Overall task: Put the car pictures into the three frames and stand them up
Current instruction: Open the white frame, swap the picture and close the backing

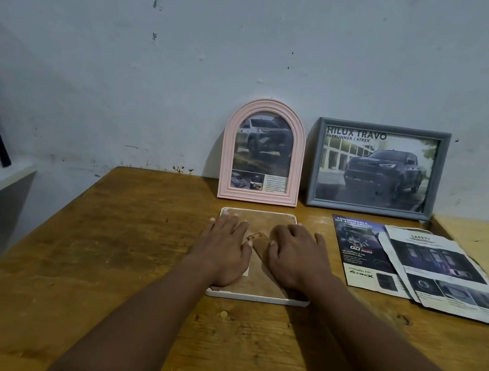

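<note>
A white frame [253,299] lies face down on the wooden table [129,247], its brown backing board [264,282] up. The left hand [223,246] rests flat on the backing with fingers spread and grips nothing. The right hand [296,255] presses beside it with fingers bent and its thumb at the stand leg [259,243]; whether it grips the leg is unclear. Behind, against the wall, 2 frames stand upright with truck pictures inside: a pink arched frame [226,162] and a grey frame [314,164]. To the right lie 2 loose brochure pages [364,254].

Passing room over tabletop [129,247] left, leaflets [435,272] right, pink frame [230,150] and grey frame [370,208] upright behind
</note>
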Available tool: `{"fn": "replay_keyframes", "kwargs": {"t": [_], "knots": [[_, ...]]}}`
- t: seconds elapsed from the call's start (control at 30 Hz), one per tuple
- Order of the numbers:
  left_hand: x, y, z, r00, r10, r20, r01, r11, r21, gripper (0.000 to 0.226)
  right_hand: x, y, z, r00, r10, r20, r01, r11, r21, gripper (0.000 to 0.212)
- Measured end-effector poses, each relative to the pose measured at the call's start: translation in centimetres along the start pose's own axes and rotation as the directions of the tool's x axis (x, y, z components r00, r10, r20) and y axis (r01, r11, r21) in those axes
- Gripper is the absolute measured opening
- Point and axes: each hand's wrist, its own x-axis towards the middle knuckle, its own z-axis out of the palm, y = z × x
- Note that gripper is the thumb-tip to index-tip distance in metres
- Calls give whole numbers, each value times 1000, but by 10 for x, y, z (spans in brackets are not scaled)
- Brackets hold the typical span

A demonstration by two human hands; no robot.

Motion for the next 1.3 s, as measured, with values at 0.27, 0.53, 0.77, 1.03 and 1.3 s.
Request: {"fn": "replay_keyframes", "kwargs": {"t": [0.27,0.53,0.77,1.03,1.3], "knots": [[7,2,-1,997,-16,-78,6,992,-130,51,4,-1,7,1000,-1,-11,1,998,62,47],[10,3,0,997,-50,-66,37,983,-180,53,12,1,-4,1000,-8,6,8,999,54,46],[7,3,10,984,-114,-139,63,943,-326,49,6,-3,2,988,80,-134,-75,996,42,49],[-1,8,4,940,-189,-284,104,952,-288,43,4,-2,2,957,214,-196,-213,977,26,46],[0,4,3,957,-112,-267,51,972,-228,41,7,1,0,944,269,-191,-245,960,137,43]]}}
